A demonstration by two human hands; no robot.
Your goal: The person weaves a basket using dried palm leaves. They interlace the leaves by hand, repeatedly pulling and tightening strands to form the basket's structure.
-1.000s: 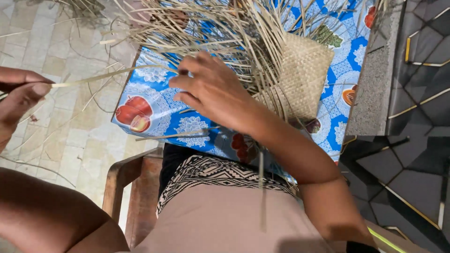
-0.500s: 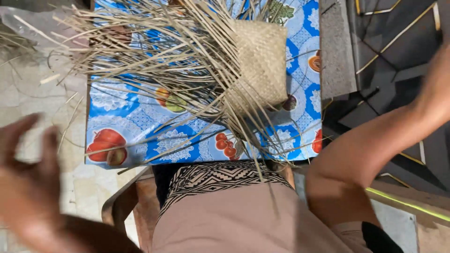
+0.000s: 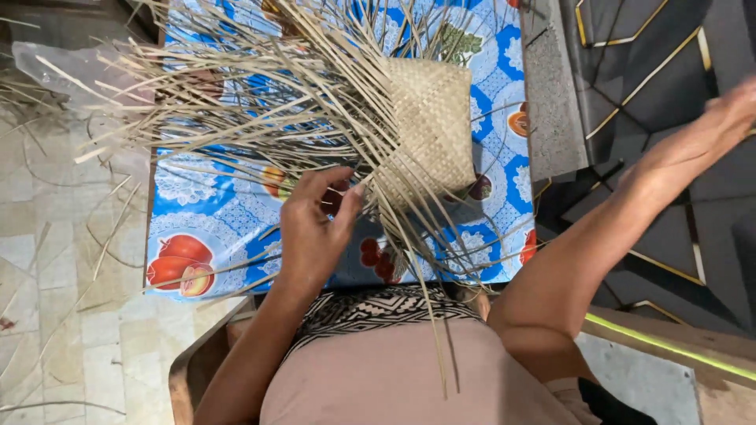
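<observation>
A half-woven mat of pale straw (image 3: 429,126) lies on a table with a blue fruit-patterned cloth (image 3: 197,212). Long loose strands (image 3: 260,102) fan out from the mat to the left and toward me. My left hand (image 3: 315,228) rests at the mat's near left edge, fingers curled around a few of those strands. My right hand (image 3: 728,118) is stretched far to the right, off the table over the dark floor, blurred, with fingers apart and nothing in it.
A grey stone ledge (image 3: 551,102) runs along the table's right edge, beside dark tiles with gold lines (image 3: 654,71). Stray strands litter the pale tiled floor (image 3: 63,299) on the left. A wooden chair frame (image 3: 201,362) sits under me.
My left hand came in from the far left and closed on strands beside the mat. My right hand left the weave and swung out to the right.
</observation>
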